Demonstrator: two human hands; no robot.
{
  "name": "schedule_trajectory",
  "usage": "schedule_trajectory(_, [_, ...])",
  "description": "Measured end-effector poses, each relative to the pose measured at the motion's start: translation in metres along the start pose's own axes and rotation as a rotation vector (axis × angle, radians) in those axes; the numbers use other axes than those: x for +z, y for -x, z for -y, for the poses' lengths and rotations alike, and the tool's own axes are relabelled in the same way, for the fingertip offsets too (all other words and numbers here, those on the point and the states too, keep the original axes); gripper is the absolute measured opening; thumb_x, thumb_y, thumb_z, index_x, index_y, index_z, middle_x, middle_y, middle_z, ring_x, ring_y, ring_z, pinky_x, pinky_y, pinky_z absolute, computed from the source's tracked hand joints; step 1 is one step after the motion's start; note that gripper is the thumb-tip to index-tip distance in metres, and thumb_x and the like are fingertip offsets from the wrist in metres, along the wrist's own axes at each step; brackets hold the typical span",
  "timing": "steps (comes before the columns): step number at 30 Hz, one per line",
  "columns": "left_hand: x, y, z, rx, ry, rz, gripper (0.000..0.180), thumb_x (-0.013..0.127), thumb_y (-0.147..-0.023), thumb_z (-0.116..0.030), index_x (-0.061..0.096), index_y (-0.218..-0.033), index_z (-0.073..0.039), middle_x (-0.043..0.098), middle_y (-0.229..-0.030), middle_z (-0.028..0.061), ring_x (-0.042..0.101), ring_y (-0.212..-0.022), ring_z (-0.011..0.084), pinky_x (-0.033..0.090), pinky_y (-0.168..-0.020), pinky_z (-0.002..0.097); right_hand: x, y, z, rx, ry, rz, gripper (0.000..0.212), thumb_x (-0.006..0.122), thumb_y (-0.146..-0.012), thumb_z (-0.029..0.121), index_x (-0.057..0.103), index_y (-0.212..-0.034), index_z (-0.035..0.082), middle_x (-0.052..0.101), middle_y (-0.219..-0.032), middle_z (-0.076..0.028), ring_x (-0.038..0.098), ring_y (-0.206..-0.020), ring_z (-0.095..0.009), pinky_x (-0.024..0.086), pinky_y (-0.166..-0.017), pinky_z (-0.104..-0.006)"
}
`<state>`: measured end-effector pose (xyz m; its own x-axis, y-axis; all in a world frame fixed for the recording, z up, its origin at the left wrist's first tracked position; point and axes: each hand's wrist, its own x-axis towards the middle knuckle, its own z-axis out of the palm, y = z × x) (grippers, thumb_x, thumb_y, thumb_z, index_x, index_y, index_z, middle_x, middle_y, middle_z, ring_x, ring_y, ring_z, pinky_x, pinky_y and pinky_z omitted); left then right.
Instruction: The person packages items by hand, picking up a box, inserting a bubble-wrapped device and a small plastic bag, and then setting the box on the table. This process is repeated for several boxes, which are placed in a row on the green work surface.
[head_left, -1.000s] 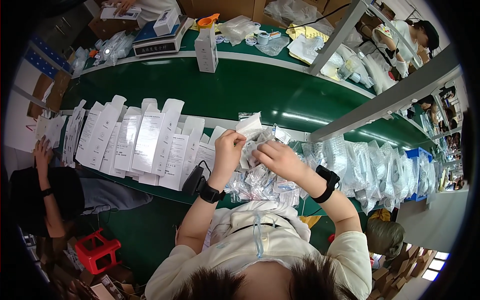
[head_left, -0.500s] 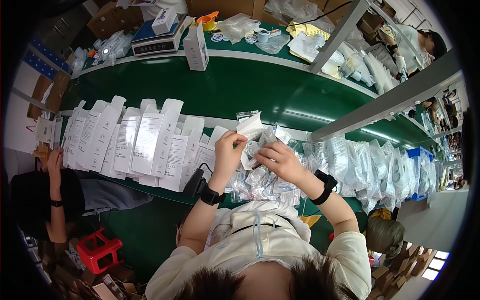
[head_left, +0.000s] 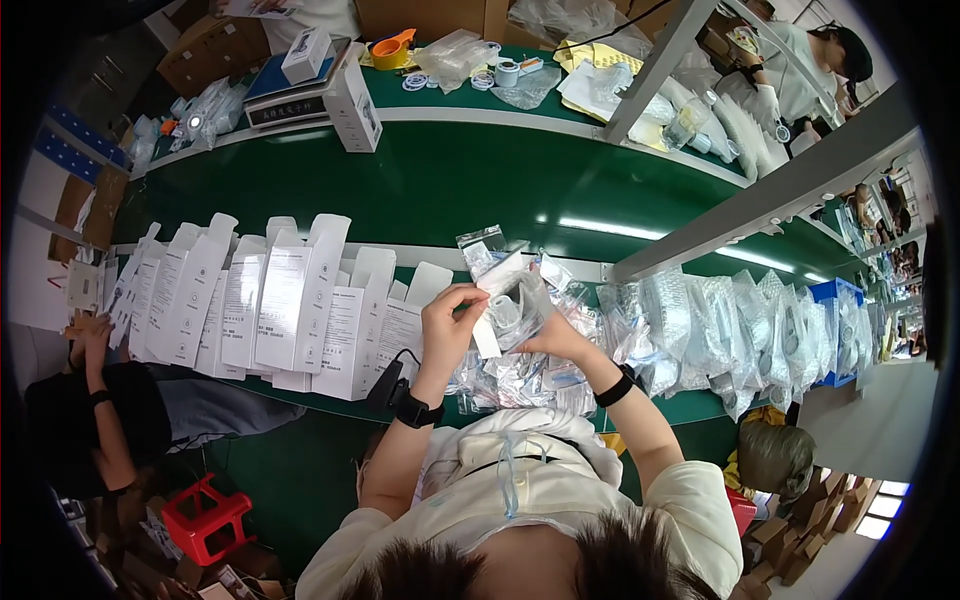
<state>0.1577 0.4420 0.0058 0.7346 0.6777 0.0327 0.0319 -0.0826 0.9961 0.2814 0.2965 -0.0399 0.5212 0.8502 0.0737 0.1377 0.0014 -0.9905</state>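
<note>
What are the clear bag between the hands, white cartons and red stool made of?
Clear bag: probably glossy plastic film; see-through, with highlights.
White cartons: likely smooth paperboard; thin flaps.
Red stool: apparently moulded, slightly shiny plastic; uniform colour.

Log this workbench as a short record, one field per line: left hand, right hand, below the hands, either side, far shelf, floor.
Left hand: the hand pinches a white carton
Right hand: the hand is at a clear bag; fingertips partly hidden, grip unclear
Below the hands: pile of clear packets
Left side: overlapping white cartons
Right side: bubble-wrap bags, blue crate
Far shelf: scale, orange tape dispenser
Floor: red stool, left
</note>
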Motion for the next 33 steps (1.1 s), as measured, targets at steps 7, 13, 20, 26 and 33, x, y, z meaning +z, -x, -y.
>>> schedule_trajectory(7, [-0.056, 0.004, 0.024, 0.016, -0.655, -0.056, 0.043, 0.066, -0.067, 0.001, 0.049, -0.106, 0.002, 0.04, -0.122, 0.0173, 0.037, -0.115, 0.0303, 0.037, -0.09, 0.0349, -0.053, -0.067, 0.041, 0.217, -0.334, -0.196, 0.085, 0.077, -0.057, 0.006, 0.03, -0.128, 0.002, 0.042, -0.124, -0.013, 0.043, -0.113, -0.018, 0.036, -0.095, -0.0311])
schedule_trajectory(13, [-0.046, 0.018, 0.057, 0.038, -1.413, 0.124, 0.04, 0.066, -0.064, -0.003, 0.051, -0.101, 0.0, 0.03, -0.129, 0.0207, 0.022, -0.123, 0.0388, 0.03, -0.093, 0.0454, -0.096, -0.169, -0.02, -0.142, 0.007, -0.572, 0.087, 0.076, -0.058, 0.006, 0.026, -0.129, -0.001, 0.042, -0.122, -0.014, 0.045, -0.109, -0.022, 0.037, -0.092, -0.0321])
schedule_trajectory(20, [-0.038, 0.039, 0.015, 0.227, -0.944, 0.062, 0.055, 0.074, -0.06, -0.012, 0.047, -0.106, -0.002, 0.028, -0.13, 0.0199, 0.029, -0.12, 0.0382, 0.03, -0.091, 0.0498, -0.088, -0.145, -0.059, -0.097, 0.538, -0.781, 0.099, 0.076, -0.064, 0.021, 0.012, -0.137, 0.002, 0.03, -0.133, -0.018, 0.03, -0.122, -0.029, 0.032, -0.097, -0.0327])
schedule_trajectory(26, [0.009, 0.056, -0.015, 0.416, -0.457, -0.154, 0.074, 0.08, -0.059, -0.021, 0.037, -0.118, -0.007, 0.027, -0.131, 0.0173, 0.033, -0.119, 0.034, 0.034, -0.092, 0.0427, 0.017, 0.004, 0.036, -0.031, -0.655, 0.128, 0.083, 0.058, -0.08, 0.045, 0.012, -0.139, 0.009, 0.023, -0.139, -0.011, 0.021, -0.129, -0.025, 0.023, -0.102, -0.0374])
schedule_trajectory(33, [0.015, 0.04, -0.017, -0.057, 0.084, 0.454, 0.084, 0.081, -0.056, -0.016, 0.033, -0.124, -0.01, 0.031, -0.125, 0.0172, 0.037, -0.114, 0.0303, 0.036, -0.091, 0.0387, -0.064, 0.045, 0.066, 0.044, -0.498, -0.166, 0.054, 0.052, -0.086, 0.036, 0.043, -0.124, 0.0, 0.044, -0.123, -0.013, 0.045, -0.112, -0.023, 0.037, -0.093, -0.0373])
